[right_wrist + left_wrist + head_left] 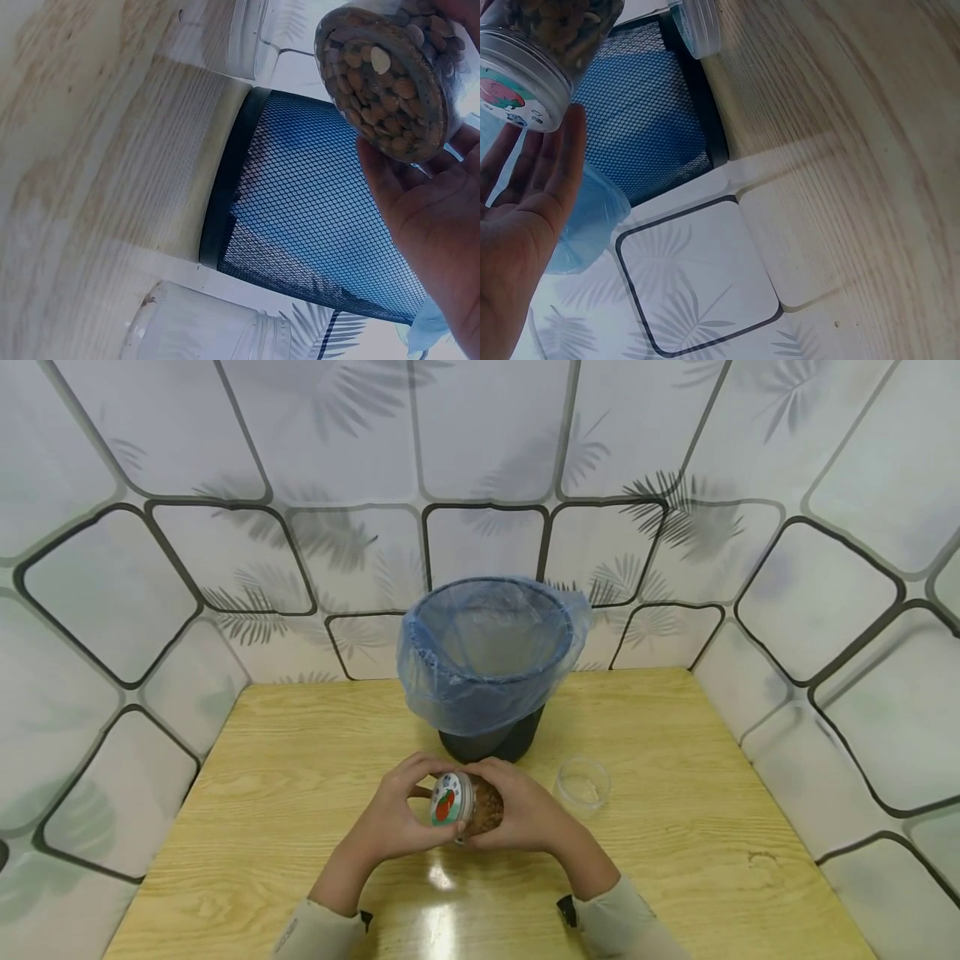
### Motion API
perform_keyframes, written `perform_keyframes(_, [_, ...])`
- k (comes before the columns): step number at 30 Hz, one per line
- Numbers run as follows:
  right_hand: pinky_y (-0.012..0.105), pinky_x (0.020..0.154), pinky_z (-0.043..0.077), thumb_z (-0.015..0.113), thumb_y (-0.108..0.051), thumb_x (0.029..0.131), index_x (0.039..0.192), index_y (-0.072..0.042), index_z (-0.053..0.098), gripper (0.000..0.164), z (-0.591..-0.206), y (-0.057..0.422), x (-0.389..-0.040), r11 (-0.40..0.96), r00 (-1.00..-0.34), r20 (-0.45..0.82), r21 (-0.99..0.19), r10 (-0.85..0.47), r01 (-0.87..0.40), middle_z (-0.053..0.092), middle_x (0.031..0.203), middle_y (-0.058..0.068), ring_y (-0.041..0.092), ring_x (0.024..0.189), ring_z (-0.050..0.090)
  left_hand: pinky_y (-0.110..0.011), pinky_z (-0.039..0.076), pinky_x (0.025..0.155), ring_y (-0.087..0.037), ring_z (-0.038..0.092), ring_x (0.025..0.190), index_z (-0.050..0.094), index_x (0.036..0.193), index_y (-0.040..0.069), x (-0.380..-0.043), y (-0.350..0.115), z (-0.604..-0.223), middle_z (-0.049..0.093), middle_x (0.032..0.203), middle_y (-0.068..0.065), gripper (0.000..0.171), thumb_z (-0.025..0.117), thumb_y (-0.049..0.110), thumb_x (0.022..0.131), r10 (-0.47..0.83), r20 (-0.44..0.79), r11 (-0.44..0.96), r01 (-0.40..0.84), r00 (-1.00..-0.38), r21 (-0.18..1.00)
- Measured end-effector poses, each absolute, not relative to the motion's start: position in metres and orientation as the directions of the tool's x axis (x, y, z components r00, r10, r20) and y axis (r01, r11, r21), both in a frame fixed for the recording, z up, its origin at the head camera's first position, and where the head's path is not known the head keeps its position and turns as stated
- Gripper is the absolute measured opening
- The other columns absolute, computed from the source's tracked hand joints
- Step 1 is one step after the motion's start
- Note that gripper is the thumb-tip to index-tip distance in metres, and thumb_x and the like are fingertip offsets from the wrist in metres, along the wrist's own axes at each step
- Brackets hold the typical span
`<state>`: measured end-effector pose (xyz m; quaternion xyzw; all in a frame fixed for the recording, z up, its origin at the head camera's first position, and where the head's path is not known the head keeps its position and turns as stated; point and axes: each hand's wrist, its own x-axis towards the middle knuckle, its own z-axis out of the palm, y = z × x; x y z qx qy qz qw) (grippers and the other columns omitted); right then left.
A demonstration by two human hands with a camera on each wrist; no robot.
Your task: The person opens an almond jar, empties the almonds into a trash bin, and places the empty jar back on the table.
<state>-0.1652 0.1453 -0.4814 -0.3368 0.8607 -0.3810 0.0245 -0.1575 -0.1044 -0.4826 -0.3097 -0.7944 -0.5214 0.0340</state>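
Observation:
Both hands hold a clear plastic jar (486, 806) of brown nuts or seeds, tipped sideways above the table. My left hand (392, 817) grips the lid end, its thumb and fingers round the white lid (447, 799), which bears a red fruit picture. Round the body near the base is my right hand (531, 810). The left wrist view shows the left fingers against the far side of the lid (526, 90). In the right wrist view the jar's base (386, 94) faces the camera, with the nuts showing through it. The lid looks seated on the jar.
A dark mesh bin (491, 743) with a blue bag (480, 702) over its rim stands just beyond the hands. To the right, a clear container (582, 783) sits on the wooden table (675, 860). Patterned walls (487, 552) enclose the back and sides.

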Motion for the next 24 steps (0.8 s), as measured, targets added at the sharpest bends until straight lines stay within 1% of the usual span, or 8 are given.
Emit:
perform_keyframes(5, [0.038,0.100,0.059,0.099,-0.034,0.073,0.150,-0.022,0.057,0.088,-0.4806,0.1464,-0.1644,0.496,-0.774,0.221,-0.657,-0.593,-0.568,0.063,0.134,-0.007,0.009,0.117,0.062,-0.037,0.066,0.083,-0.024,0.068,0.113,0.069,0.133,0.024,-0.1568,-0.1047,-0.4831,0.066,0.128,0.004,0.056,0.093,0.026,0.082,0.458,0.369,0.257,0.517,-0.809,0.816])
perform_keyframes(11, [0.040,0.101,0.058,0.099,-0.032,0.073,0.150,-0.021,0.057,0.088,-0.4781,0.1465,-0.1625,0.505,-0.780,0.209,-0.659,-0.589,-0.558,0.063,0.135,-0.006,0.010,0.119,0.062,-0.035,0.066,0.082,-0.020,0.068,0.112,0.069,0.134,0.021,-0.1562,-0.1040,-0.4832,0.066,0.128,0.004,0.057,0.093,0.027,0.082,0.453,0.365,0.266,0.515,-0.813,0.815])
perform_keyframes(18, [0.040,0.102,0.058,0.100,-0.032,0.073,0.150,-0.022,0.058,0.088,-0.4796,0.1459,-0.1614,0.516,-0.788,0.209,-0.655,-0.579,-0.552,0.064,0.135,-0.006,0.009,0.119,0.062,-0.030,0.066,0.082,-0.026,0.069,0.112,0.070,0.133,0.022,-0.1557,-0.1036,-0.4826,0.066,0.128,0.002,0.055,0.093,0.027,0.083,0.457,0.361,0.263,0.511,-0.813,0.818])
perform_keyframes(24, [0.041,0.104,0.058,0.100,-0.033,0.073,0.150,-0.022,0.057,0.089,-0.4810,0.1458,-0.1600,0.525,-0.789,0.206,-0.646,-0.579,-0.554,0.063,0.136,-0.006,0.010,0.120,0.062,-0.031,0.066,0.080,-0.027,0.069,0.111,0.070,0.132,0.021,-0.1541,-0.1036,-0.4821,0.066,0.127,0.003,0.055,0.093,0.028,0.082,0.455,0.351,0.270,0.502,-0.818,0.822])
